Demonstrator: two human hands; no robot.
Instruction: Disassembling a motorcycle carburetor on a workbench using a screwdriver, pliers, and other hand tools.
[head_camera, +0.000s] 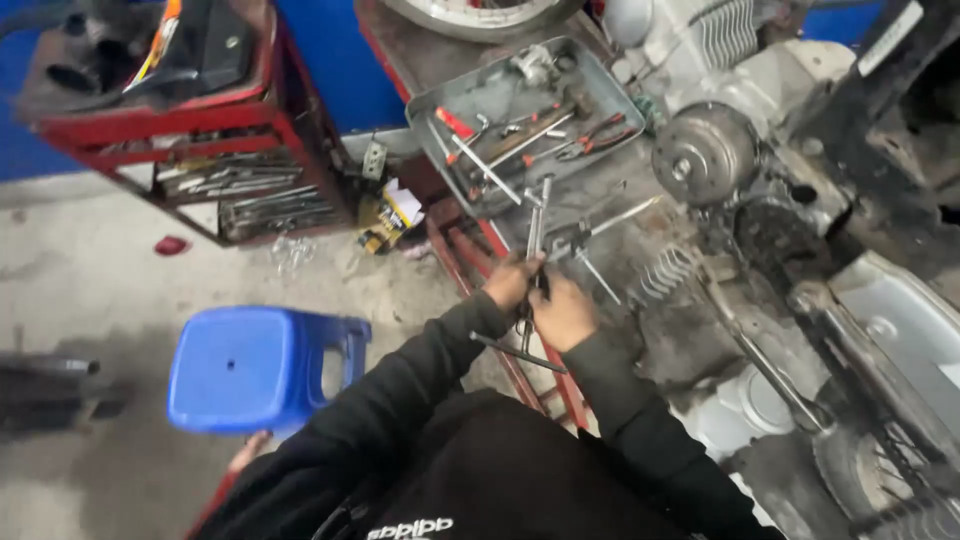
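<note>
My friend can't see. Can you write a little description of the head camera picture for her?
Both hands, the left hand and right hand, grip a thin metal tool over a greasy workbench. A grey tray of tools sits above, a motorbike engine to the right, a blue stool lower left.

A slim, long-handled metal tool (533, 270) stands nearly upright, clasped between both hands.
</note>
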